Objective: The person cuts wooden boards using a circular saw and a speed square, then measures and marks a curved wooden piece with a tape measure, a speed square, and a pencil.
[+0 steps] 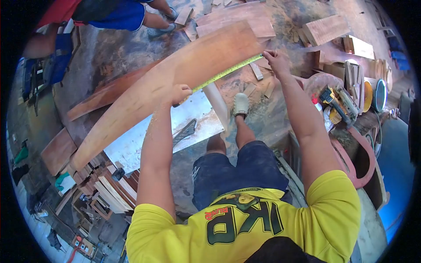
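Observation:
A long curved wooden board (166, 74) runs diagonally across the view, wide at its upper right end and narrowing at the lower left. A yellow tape measure blade (228, 70) is stretched along its near edge. My left hand (180, 94) is closed around the tape at the board's middle; a small dark part, perhaps the case, shows beneath the palm. At the board's wide end, my right hand (276, 62) pinches the tape's other end. Below the board, a white-topped machine table (199, 111) carries a dark slotted guide (185, 131).
Another person in blue shorts (116, 17) stands at upper left. A second curved wooden piece (109, 90) lies behind the board. Wood blocks (326, 30) and offcuts litter the dusty floor. Stacked wood strips (116, 190) sit lower left; a yellow-and-black power tool (333, 103) rests at right.

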The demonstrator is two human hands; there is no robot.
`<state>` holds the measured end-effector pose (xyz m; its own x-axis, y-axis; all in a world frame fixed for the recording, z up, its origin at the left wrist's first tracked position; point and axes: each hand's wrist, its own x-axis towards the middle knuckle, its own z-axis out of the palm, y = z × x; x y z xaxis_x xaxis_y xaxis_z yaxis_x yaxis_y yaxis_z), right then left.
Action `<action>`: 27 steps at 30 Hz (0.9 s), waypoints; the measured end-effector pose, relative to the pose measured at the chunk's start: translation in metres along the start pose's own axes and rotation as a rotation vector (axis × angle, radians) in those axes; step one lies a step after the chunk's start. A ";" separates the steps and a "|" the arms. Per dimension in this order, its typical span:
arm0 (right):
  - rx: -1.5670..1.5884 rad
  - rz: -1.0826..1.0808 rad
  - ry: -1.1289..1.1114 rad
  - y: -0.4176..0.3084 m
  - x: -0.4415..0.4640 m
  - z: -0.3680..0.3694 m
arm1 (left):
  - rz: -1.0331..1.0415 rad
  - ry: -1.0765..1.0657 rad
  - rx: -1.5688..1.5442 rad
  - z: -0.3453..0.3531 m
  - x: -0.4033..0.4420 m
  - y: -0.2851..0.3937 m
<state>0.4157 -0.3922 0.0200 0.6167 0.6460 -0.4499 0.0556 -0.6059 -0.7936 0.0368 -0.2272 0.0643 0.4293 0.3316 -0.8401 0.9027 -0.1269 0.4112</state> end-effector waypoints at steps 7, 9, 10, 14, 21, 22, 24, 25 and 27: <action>-0.095 0.007 0.157 0.015 0.006 0.011 | 0.081 0.066 0.075 -0.013 0.013 0.001; -0.055 -0.044 0.147 0.026 0.014 0.015 | 0.023 0.034 0.066 -0.017 0.013 0.007; -0.070 -0.031 0.183 0.033 0.020 0.015 | 0.058 0.037 0.085 -0.017 0.013 0.010; -0.124 0.050 0.169 0.061 0.039 0.013 | 0.129 0.054 0.079 -0.012 0.019 0.012; -0.122 0.091 0.049 0.032 0.025 0.006 | 0.101 0.111 0.299 -0.032 -0.015 -0.064; -0.083 0.114 0.039 0.030 0.022 0.007 | -0.037 0.053 0.181 -0.036 -0.027 -0.082; -0.122 0.056 0.040 0.029 0.023 0.011 | -0.185 -0.002 0.053 -0.044 -0.045 -0.119; -0.156 0.004 0.051 0.028 0.021 0.014 | -0.212 0.004 0.101 -0.047 -0.051 -0.138; -0.155 0.013 0.036 0.024 0.017 0.014 | -0.248 0.014 0.141 -0.048 -0.061 -0.165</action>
<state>0.4162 -0.3894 -0.0126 0.6458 0.6222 -0.4426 0.1666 -0.6805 -0.7135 -0.1402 -0.1812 0.0649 0.1951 0.3820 -0.9033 0.9757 -0.1690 0.1393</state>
